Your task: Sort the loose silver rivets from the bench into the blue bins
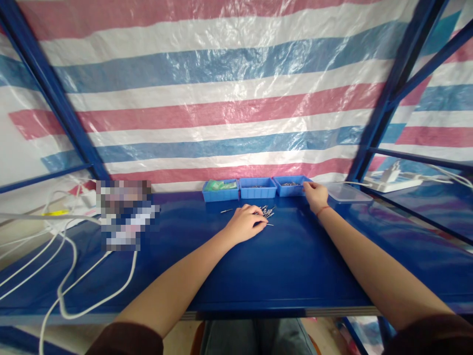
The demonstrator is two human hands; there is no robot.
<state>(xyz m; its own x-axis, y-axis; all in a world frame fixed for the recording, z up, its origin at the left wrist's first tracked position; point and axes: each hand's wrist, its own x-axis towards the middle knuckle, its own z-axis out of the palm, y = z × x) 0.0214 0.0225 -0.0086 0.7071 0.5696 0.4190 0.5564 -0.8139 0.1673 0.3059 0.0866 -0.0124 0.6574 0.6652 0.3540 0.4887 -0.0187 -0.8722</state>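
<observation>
My left hand [246, 223] rests low over the blue table, thumb and fingertips drawn together at a small pile of thin metal pins [266, 212]. One pin [270, 225] shows just past the thumb tip; whether it is held or lies on the table, I cannot tell. My right hand [317, 195], a red string on its wrist, is closed at the front right corner of the right-hand blue bin [291, 191]. What its fingertips pinch is hidden. Dark metal pieces [290, 184] lie in that bin. A single pin [226, 211] lies left of my left hand.
The middle blue bin [257, 192] holds some small pieces; the left blue bin [220, 195] has green packets [220, 185]. A clear plastic lid [349, 193] lies right of them. White cables [76, 261] cross the left side. A power strip [395, 181] sits at right.
</observation>
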